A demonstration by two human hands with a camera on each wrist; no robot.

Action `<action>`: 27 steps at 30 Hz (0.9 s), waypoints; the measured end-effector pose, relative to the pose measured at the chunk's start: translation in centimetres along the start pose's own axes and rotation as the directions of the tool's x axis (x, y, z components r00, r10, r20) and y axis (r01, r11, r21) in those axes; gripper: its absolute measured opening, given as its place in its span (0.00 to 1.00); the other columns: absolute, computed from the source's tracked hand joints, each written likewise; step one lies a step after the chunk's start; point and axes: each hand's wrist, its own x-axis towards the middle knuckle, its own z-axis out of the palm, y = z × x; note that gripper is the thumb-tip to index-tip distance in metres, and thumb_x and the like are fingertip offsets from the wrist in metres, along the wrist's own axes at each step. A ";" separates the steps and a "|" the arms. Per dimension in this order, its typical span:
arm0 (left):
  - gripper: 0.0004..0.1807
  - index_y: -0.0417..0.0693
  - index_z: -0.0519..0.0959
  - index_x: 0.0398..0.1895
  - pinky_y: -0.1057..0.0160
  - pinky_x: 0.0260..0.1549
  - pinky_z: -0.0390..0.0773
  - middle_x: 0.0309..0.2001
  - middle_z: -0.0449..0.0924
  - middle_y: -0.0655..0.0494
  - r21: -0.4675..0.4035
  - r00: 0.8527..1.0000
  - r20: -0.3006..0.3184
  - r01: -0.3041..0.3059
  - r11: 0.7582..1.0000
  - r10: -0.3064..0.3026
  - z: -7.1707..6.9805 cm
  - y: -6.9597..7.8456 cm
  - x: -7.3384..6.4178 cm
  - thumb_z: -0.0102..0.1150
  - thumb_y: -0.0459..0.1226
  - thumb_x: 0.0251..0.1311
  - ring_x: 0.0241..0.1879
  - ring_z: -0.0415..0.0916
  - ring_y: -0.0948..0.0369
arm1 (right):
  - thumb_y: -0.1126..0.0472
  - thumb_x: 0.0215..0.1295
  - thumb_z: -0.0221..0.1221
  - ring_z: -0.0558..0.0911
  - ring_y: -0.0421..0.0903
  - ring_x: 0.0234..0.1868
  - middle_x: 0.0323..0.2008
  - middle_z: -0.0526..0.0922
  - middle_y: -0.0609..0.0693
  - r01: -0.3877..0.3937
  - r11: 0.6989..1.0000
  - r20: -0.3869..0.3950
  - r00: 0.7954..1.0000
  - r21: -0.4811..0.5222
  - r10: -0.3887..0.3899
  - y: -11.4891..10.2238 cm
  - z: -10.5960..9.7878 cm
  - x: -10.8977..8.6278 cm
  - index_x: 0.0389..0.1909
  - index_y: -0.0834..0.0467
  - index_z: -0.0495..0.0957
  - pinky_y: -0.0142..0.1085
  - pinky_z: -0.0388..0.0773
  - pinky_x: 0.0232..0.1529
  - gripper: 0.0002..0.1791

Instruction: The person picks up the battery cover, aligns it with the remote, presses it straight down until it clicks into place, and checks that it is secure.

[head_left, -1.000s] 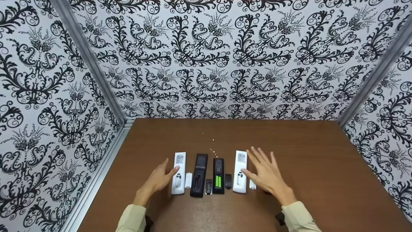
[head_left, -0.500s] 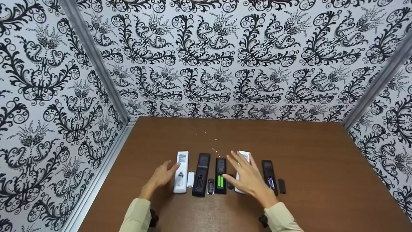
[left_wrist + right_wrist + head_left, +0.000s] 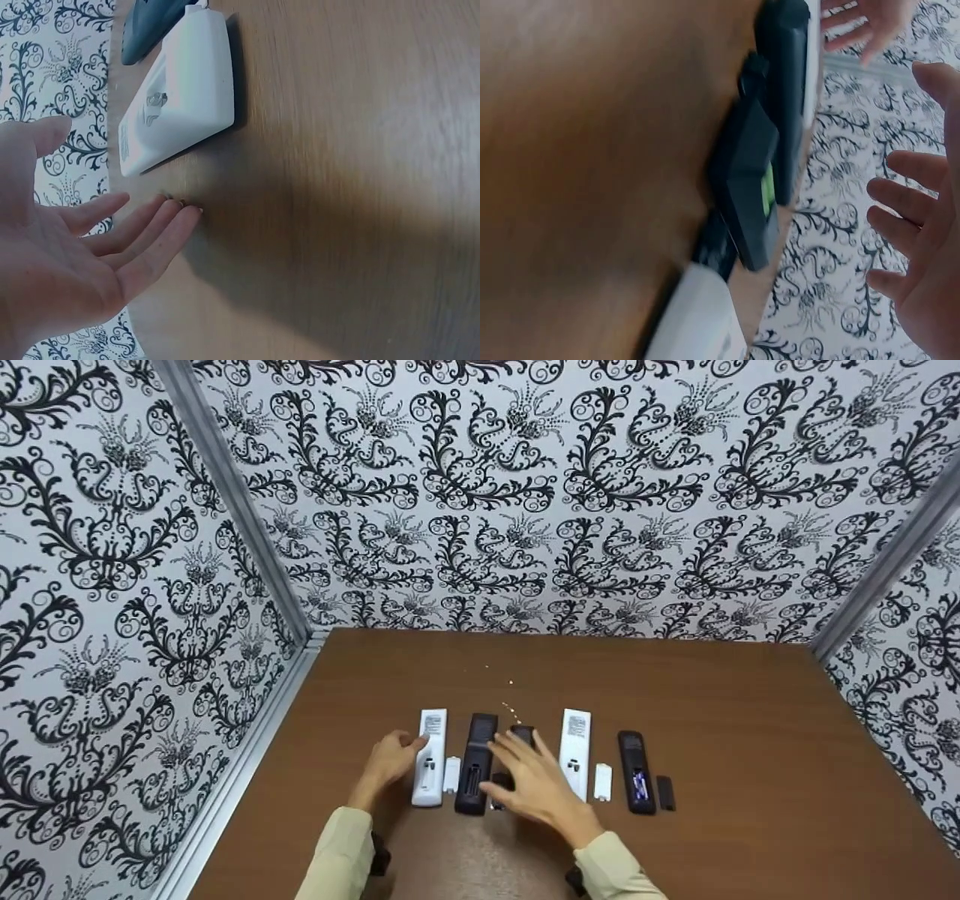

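Note:
Beside the left white remote control (image 3: 430,769) is my left hand (image 3: 384,765), its thumb overlapping the remote's edge in the head view. The left wrist view shows this hand (image 3: 82,255) with loosely spread fingers, apart from the white remote (image 3: 187,90). My right hand (image 3: 534,784) hovers with extended fingers over a black remote (image 3: 523,731), hiding most of it. In the right wrist view, a green battery (image 3: 767,189) shows in that remote, and the hand (image 3: 930,232) holds nothing. Between the hands lies a long dark remote (image 3: 477,765) with its battery compartment uncovered.
Further right lie another white remote (image 3: 576,742), its white cover (image 3: 603,782), a black remote (image 3: 637,772) with purple-blue batteries and a dark cover (image 3: 666,793). Another white cover (image 3: 451,775) lies by the left remote. Small bright specks dot the wooden table (image 3: 712,697). Patterned walls (image 3: 480,510) surround it.
My right hand has swept left from the right white remote to the black remote with green batteries, uncovering the rightmost items. My left hand stays by the left white remote while the view shifts slightly.

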 end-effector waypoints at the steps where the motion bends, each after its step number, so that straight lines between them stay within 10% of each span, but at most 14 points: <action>1: 0.32 0.29 0.73 0.61 0.42 0.62 0.73 0.59 0.78 0.32 -0.005 1.000 0.001 0.006 1.000 -0.006 0.0 0.0 0.0 0.54 0.51 0.70 0.61 0.74 0.38 | 0.32 0.69 0.50 0.67 0.55 0.74 0.72 0.69 0.56 0.000 1.000 0.015 1.000 0.005 -0.001 -0.2 0.2 0.1 0.70 0.56 0.69 0.60 0.51 0.76 0.40; 11: 0.32 0.30 0.75 0.58 0.58 0.24 0.84 0.54 0.80 0.31 -0.108 0.991 -0.009 0.130 0.986 -0.131 0.4 -0.4 0.9 0.59 0.51 0.65 0.34 0.81 0.52 | 0.33 0.64 0.58 0.70 0.54 0.71 0.70 0.73 0.53 0.009 1.000 -0.008 1.000 0.009 -0.009 -2.3 2.8 0.8 0.68 0.55 0.73 0.59 0.57 0.74 0.39; 21: 0.34 0.27 0.76 0.56 0.56 0.31 0.85 0.54 0.79 0.29 -0.101 0.987 -0.017 0.155 0.983 -0.158 1.1 0.4 0.7 0.66 0.50 0.61 0.45 0.82 0.45 | 0.39 0.63 0.63 0.68 0.55 0.73 0.70 0.72 0.53 0.017 0.999 0.051 0.999 -0.027 -0.016 -3.6 4.1 1.6 0.68 0.55 0.72 0.58 0.56 0.76 0.37; 27: 0.35 0.24 0.77 0.53 0.52 0.38 0.84 0.51 0.81 0.29 -0.056 0.993 -0.047 0.107 0.993 -0.110 1.6 1.3 0.7 0.70 0.49 0.56 0.44 0.82 0.43 | 0.48 0.62 0.67 0.74 0.54 0.68 0.64 0.79 0.53 0.006 0.996 -0.062 0.998 -0.093 -0.012 -4.5 5.0 2.4 0.60 0.56 0.79 0.56 0.62 0.73 0.27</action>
